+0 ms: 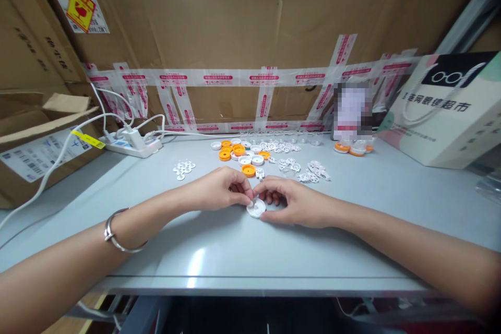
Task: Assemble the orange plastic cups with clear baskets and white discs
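Observation:
Both hands meet at the middle of the grey table [219, 250] over a small white round cap [256, 209]. My left hand [221, 189] pinches its fingertips together at the cap's upper edge. My right hand [295, 201] curls around the cap from the right, thumb and fingers on its rim. Just beyond the hands lie orange caps [248, 169], white caps [250, 159] and several small white wheel-shaped inserts [289, 164]. A silver bangle [113, 232] is on my left wrist.
A white power strip [133, 145] with cables sits at the back left beside cardboard boxes [35, 151]. A printed box [446, 109] stands at the right. Another small pile of white inserts [183, 168] lies left of centre. Taped cardboard walls the back.

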Tool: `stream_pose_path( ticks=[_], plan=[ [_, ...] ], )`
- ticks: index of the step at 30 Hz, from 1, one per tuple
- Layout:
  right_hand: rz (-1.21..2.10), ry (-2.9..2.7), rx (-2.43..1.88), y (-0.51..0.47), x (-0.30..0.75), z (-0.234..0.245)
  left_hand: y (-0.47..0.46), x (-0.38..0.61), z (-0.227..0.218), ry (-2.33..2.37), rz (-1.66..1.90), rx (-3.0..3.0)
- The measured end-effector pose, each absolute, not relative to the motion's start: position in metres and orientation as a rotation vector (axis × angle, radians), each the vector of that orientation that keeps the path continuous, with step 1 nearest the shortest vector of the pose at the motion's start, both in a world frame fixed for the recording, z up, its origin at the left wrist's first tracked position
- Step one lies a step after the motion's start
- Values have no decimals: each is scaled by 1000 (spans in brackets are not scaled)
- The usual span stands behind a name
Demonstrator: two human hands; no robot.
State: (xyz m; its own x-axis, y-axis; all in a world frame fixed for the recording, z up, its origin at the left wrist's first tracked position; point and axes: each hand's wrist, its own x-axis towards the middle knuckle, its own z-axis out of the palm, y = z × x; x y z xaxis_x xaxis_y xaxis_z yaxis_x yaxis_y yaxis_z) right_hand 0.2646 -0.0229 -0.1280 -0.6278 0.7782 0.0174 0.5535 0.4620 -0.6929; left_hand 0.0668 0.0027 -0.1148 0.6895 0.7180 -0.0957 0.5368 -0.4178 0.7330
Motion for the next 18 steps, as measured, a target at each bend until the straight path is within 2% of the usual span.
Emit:
stream_pose_path(
  ticks=[18],
  plan=[
    [1057, -2338, -1090, -18, 266, -131, 1, 68, -122, 967, 343, 2244]
  ],
)
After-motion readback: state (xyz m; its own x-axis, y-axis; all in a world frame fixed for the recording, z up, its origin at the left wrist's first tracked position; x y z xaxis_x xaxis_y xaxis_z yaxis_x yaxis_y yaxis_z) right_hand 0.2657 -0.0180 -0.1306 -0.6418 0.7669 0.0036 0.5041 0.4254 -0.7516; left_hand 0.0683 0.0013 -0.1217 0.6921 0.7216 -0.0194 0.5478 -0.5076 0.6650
